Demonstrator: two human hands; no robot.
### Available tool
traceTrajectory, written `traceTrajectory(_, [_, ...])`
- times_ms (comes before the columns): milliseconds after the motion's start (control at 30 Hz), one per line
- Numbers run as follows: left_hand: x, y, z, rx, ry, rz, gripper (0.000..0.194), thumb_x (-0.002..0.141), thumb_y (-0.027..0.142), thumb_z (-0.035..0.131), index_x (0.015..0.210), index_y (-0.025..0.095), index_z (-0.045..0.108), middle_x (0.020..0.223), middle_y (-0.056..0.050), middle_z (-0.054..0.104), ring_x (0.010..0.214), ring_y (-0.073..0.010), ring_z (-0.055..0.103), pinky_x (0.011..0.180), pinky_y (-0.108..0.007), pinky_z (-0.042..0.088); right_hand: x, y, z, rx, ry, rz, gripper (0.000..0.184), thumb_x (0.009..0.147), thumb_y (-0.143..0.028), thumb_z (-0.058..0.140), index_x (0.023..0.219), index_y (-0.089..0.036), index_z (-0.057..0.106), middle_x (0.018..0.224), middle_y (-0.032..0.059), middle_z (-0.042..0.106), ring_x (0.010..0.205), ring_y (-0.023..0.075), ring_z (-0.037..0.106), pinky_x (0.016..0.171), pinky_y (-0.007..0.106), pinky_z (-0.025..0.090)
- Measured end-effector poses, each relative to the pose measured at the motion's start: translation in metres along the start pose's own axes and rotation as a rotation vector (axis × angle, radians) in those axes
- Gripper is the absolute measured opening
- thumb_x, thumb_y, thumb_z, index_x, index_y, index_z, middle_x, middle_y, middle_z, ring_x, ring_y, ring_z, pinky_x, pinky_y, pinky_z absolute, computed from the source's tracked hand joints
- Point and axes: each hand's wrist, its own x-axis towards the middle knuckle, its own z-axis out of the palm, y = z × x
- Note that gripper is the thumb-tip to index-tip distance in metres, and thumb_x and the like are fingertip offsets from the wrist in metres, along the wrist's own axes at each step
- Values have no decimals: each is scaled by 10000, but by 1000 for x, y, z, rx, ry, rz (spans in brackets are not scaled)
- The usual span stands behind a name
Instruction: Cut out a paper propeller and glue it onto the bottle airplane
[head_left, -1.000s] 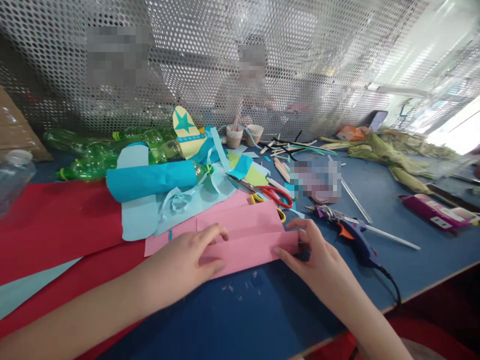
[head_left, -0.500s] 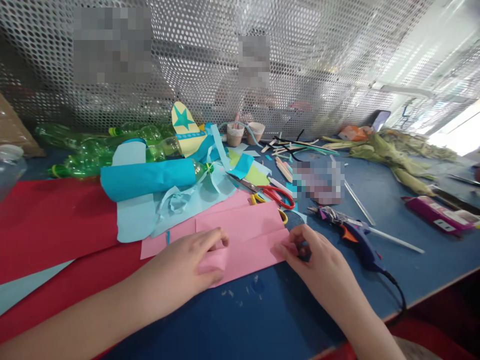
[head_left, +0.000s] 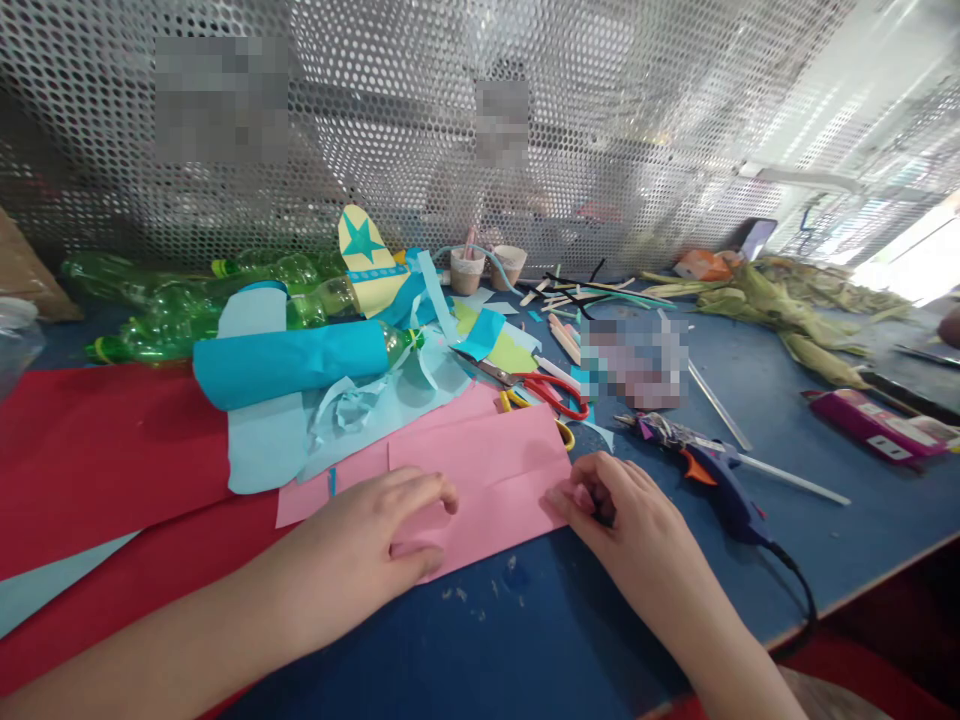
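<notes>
A folded sheet of pink paper (head_left: 480,470) lies near the front of the blue table. On its left part rests my left hand (head_left: 390,525), thumb and forefinger apart, fingers slightly curled. My right hand (head_left: 615,505) pinches the sheet's right edge between thumb and fingers; a small curl of pink shows there. Just behind the sheet are red-handled scissors (head_left: 551,390), with a yellow handle (head_left: 562,432) partly hidden under the paper. Farther left lies a green bottle wrapped in blue paper (head_left: 292,362), with light blue paper wings.
A blue glue gun (head_left: 724,480) with a glue stick lies right of my right hand, its cord trailing off the edge. Red sheets (head_left: 112,430) spread left. Green bottles (head_left: 172,315), paper cups (head_left: 466,270), corn husks (head_left: 757,300) and a purple box (head_left: 874,425) stand around.
The paper under my left hand, curled up before, now lies flatter, and the thumb and forefinger have loosened. My right hand keeps its pinch on the right edge.
</notes>
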Motion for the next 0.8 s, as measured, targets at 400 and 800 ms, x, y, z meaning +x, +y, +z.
traceTrajectory(400, [-15, -5, 18, 490, 251, 348, 293, 914, 122, 431, 1031, 220, 681, 1129, -65, 658, 1090, -253, 621, 876, -361, 516, 0, 1, 2, -21, -16, -5, 217, 872, -259, 691, 798, -236, 488, 698, -38, 564, 689, 205, 569, 627, 304, 418])
traceTrajectory(800, [-29, 8, 73, 787, 536, 644, 319, 988, 287, 472, 1148, 111, 685, 1093, -76, 746, 971, -204, 638, 872, -306, 462, -1, 2, 1, -13, -29, -9, 165, 901, -290, 645, 827, -243, 505, 729, -24, 568, 718, 216, 574, 642, 318, 423])
